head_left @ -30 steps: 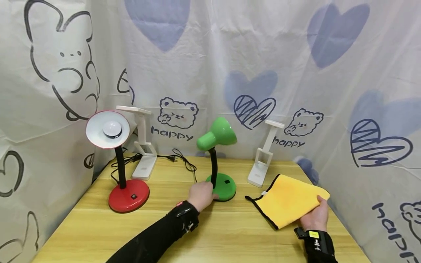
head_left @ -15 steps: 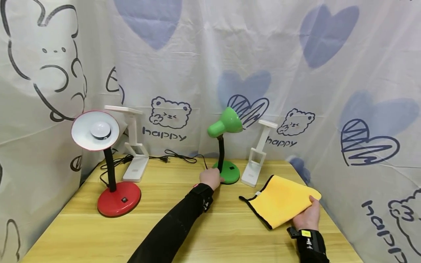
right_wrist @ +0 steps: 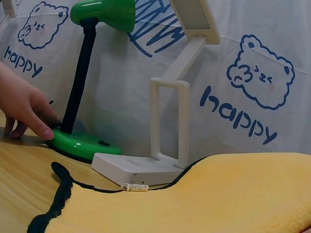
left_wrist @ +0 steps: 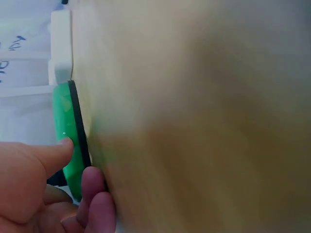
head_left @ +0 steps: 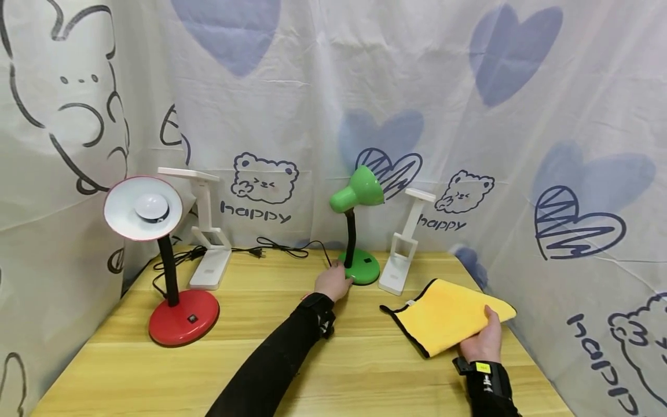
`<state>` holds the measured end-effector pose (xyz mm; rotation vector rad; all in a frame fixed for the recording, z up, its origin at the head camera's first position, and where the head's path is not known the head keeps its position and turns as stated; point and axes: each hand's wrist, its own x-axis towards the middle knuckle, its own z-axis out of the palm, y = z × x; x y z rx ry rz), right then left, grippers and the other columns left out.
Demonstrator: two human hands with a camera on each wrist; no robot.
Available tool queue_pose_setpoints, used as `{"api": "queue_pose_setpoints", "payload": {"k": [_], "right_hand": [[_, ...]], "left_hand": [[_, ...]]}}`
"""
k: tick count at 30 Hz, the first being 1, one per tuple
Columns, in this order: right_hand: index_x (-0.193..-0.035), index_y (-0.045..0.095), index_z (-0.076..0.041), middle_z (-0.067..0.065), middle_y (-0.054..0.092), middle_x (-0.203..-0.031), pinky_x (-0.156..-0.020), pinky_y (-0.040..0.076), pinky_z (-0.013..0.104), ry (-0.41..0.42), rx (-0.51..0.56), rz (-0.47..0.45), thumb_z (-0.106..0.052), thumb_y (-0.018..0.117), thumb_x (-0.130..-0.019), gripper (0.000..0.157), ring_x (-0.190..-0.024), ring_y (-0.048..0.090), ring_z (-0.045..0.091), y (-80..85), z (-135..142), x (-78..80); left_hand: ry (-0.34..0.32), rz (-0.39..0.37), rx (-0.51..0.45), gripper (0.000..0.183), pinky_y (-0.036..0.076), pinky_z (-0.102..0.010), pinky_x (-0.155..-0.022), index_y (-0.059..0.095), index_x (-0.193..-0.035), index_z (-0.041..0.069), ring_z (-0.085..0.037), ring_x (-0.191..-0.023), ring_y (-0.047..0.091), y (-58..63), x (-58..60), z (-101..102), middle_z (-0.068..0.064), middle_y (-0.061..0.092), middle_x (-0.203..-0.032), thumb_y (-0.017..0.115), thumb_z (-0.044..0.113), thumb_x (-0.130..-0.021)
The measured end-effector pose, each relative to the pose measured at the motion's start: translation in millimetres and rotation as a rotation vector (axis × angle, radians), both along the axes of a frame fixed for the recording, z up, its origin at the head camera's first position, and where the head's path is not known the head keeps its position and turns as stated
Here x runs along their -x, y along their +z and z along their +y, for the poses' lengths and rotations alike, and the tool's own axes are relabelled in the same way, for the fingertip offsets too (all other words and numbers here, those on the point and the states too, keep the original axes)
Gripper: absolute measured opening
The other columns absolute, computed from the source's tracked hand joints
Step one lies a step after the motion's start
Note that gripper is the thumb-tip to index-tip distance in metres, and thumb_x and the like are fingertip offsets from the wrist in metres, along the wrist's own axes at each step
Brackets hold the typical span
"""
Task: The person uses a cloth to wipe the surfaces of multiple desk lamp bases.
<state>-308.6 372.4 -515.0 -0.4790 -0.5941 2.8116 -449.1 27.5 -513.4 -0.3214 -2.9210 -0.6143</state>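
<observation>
At the back middle of the table, the left hand (head_left: 333, 282) pinches the rim of the green desk lamp (head_left: 363, 186). Its thumb (left_wrist: 60, 150) lies on top of the round green base (left_wrist: 65, 116), with curled fingers by the black underside. On the right side, the right hand (head_left: 483, 340) holds a yellow cloth (head_left: 448, 315) with black edging by its near right part, thumb on top. A loop and a small tag show on the cloth's left edge in the right wrist view; the right hand is almost wholly out of that view.
A red desk lamp (head_left: 183, 317) stands at the left, its white-lined shade facing forward. Behind it is a white folding lamp (head_left: 211, 266); another white lamp (head_left: 394, 273) stands right of the green one. A black cord with a plug (head_left: 256, 252) lies along the back by the printed curtain.
The left hand has moved the green lamp back across the table, nearer the curtain and the right white lamp. The right hand keeps its hold on the cloth. The head view has turned slightly right.
</observation>
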Motion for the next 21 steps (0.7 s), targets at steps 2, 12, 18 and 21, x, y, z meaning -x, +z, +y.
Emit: {"api": "queue_pose_setpoints", "payload": {"k": [2, 12, 18, 21], "right_hand": [[-0.142, 0.031, -0.038, -0.017, 0.052, -0.131, -0.112, 0.028, 0.024, 0.012, -0.010, -0.010, -0.028, 0.065, -0.094, 0.059, -0.133, 0.039, 0.002, -0.4, -1.4, 1.3], [-0.146, 0.024, -0.040, -0.019, 0.040, -0.141, -0.113, 0.025, 0.024, 0.069, -0.061, -0.023, -0.029, 0.062, -0.096, 0.064, -0.137, 0.033, 0.001, -2.1, -2.3, 2.8], [-0.146, 0.023, -0.042, -0.021, 0.039, -0.141, -0.114, 0.025, 0.025, 0.070, -0.047, -0.037, -0.030, 0.063, -0.095, 0.066, -0.138, 0.031, 0.000, -2.3, -3.2, 1.1], [-0.145, 0.023, -0.043, -0.021, 0.041, -0.139, -0.113, 0.025, 0.024, 0.079, -0.037, -0.044, -0.030, 0.062, -0.095, 0.065, -0.137, 0.032, 0.000, -1.9, -4.8, 0.2]], "left_hand": [[-0.060, -0.012, -0.037, 0.071, 0.052, -0.045, -0.083, 0.034, -0.149, 0.004, -0.033, -0.110, 0.062, 2.4, -8.2, -13.3, -0.016, 0.040, -0.151, 0.063, 0.038, -0.093], [-0.154, -0.035, -0.139, 0.064, 0.042, -0.049, -0.102, 0.042, -0.146, 0.019, -0.029, -0.125, 0.055, 41.4, -84.3, -103.4, -0.005, 0.048, -0.146, 0.059, 0.049, -0.092], [-0.055, 0.010, -0.222, 0.043, 0.047, -0.047, -0.093, 0.060, -0.128, 0.021, -0.023, -0.111, 0.063, 58.4, -122.7, -171.5, 0.002, 0.066, -0.123, 0.059, 0.047, -0.094], [0.011, 0.024, -0.227, 0.040, 0.050, -0.044, -0.085, 0.063, -0.123, 0.023, -0.019, -0.103, 0.066, 63.2, -139.7, -207.6, 0.005, 0.071, -0.111, 0.057, 0.050, -0.094]]}}
